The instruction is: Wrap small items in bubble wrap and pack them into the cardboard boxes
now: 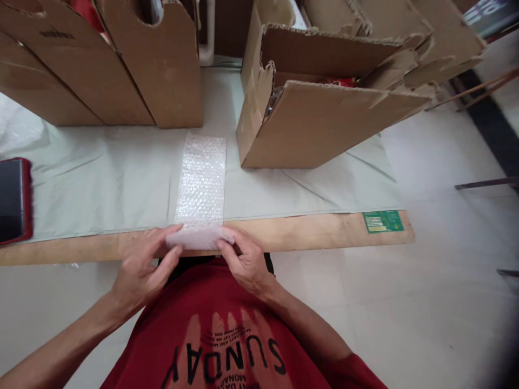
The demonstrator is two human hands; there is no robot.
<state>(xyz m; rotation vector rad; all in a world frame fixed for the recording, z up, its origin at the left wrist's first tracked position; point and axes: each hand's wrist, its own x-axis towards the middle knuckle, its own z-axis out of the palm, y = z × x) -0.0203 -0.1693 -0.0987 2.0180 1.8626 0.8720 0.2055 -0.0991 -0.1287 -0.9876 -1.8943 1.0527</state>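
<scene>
A strip of clear bubble wrap [201,178] lies on the pale cloth, running from the boxes down to the wooden table edge. Its near end is rolled or folded into a whitish bundle [198,237]; whatever may be inside cannot be made out. My left hand [146,265] pinches the bundle's left end between thumb and fingers. At the right end, my right hand [245,259] grips it the same way, thumb on the near side.
Tall cardboard boxes [178,81] stand at the back left, and more open cardboard boxes [316,129] at the back right. A phone in a red case [14,200] lies at the far left. A green label [383,221] is stuck on the wooden edge [308,232].
</scene>
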